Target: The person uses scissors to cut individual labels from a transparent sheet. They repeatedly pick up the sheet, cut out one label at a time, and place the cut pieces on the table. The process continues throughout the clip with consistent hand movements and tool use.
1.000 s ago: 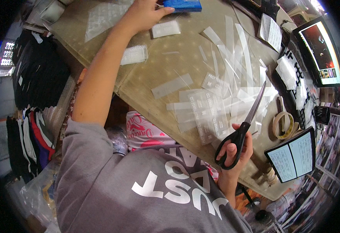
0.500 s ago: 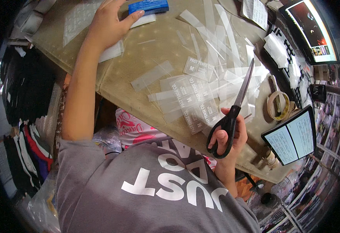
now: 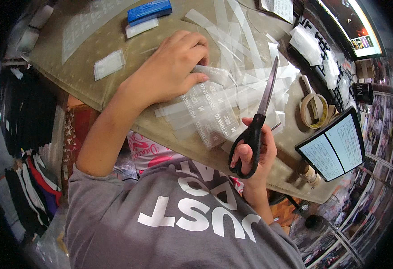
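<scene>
My right hand (image 3: 258,154) holds a pair of scissors (image 3: 260,112) by its black handles, blades closed and pointing up and away. To the left, my left hand (image 3: 180,62) reaches over the table, thumb and fingers pinching the edge of a clear film piece with white print (image 3: 215,74). Its fingertips partly hide that piece. Right below it lies a clear printed film sheet (image 3: 205,112), with white lettering in several blocks. Clear film strips (image 3: 232,33) are strewn across the table around and beyond it.
A blue box (image 3: 149,12) lies at the back, beside a small stack of clear pieces (image 3: 109,65) and a larger printed sheet (image 3: 86,24). On the right stand a tape roll (image 3: 315,111), a tablet (image 3: 333,145), a keyboard (image 3: 324,54) and a monitor (image 3: 351,29).
My left hand has left the blue box and moved toward me and right, onto the printed film piece. The scissors stay in my right hand, and the whole view has shifted slightly.
</scene>
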